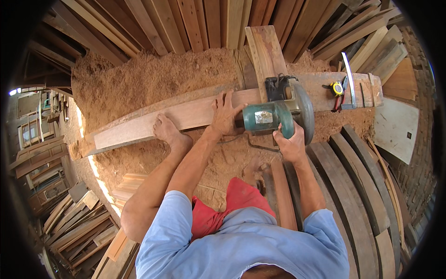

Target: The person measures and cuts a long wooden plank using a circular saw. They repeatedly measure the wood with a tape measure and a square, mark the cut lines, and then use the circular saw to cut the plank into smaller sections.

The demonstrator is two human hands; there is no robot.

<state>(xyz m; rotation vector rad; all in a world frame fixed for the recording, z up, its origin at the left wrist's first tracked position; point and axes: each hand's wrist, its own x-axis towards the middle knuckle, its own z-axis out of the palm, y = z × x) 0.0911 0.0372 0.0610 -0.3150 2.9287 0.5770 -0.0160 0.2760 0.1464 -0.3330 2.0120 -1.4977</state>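
Observation:
My right hand (291, 143) is closed around the rear handle of a green circular saw (265, 116). The saw sits over the right part of a pale plank (125, 124); its blade and the cut, if any, are hidden. Just left of the motor, my left hand (225, 115) lies on the plank with fingers spread, its fingertips toward the far edge. My bare left foot (168, 130) also rests on the plank, farther left. A short wide board (265, 49) juts out from behind the saw, set crosswise to the plank.
On the support board (320, 83) at right lie a yellow tape measure (336, 89), a metal square (349, 81) and a red-handled tool (340, 102). Sawdust (148, 79) covers the ground. Timber (204, 23) stands along the back; curved boards (346, 186) lie near right. A cord (262, 148) trails below the saw.

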